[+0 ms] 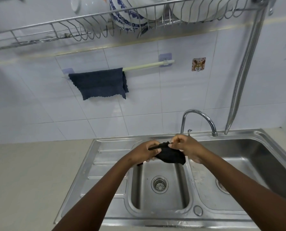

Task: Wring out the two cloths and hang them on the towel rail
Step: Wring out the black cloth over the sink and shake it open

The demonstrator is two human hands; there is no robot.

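**Second cloth gets its wringing over the sink**

Fingers of the left hand (147,151) curl shut around one end of a black cloth (169,155), while the fingers of the right hand (186,147) pinch the bunched top edge of the same cloth between thumb and fingertips. The cloth sits between the two hands, touching both; its loose lower corner sags free below the right palm, directly above the small basin (160,185) of the steel sink (105,164). No drip can be made out at this size.

The step in hand looks like the wringing or the opening-out of this cloth. To do it well, a fuller hold probably serves better than a fingertip pinch: gather the cloth into a rope, close both fists on it side by side, and twist in opposite directions, keeping it low over the basin so the water falls on the drain (159,184) and not on the bench (30,172). A soft, wet cloth will likely slip from a light pinch, so the right hand's hold seems the weak point.

Well above and to the left, a blue cloth (99,84) already hangs folded over the rail (147,65) on the tiled wall, covering its left half. The right half of the rail is bare, with apparent room for the black cloth. The tap (200,119) stands just behind the hands and a dish rack (89,27) runs overhead.
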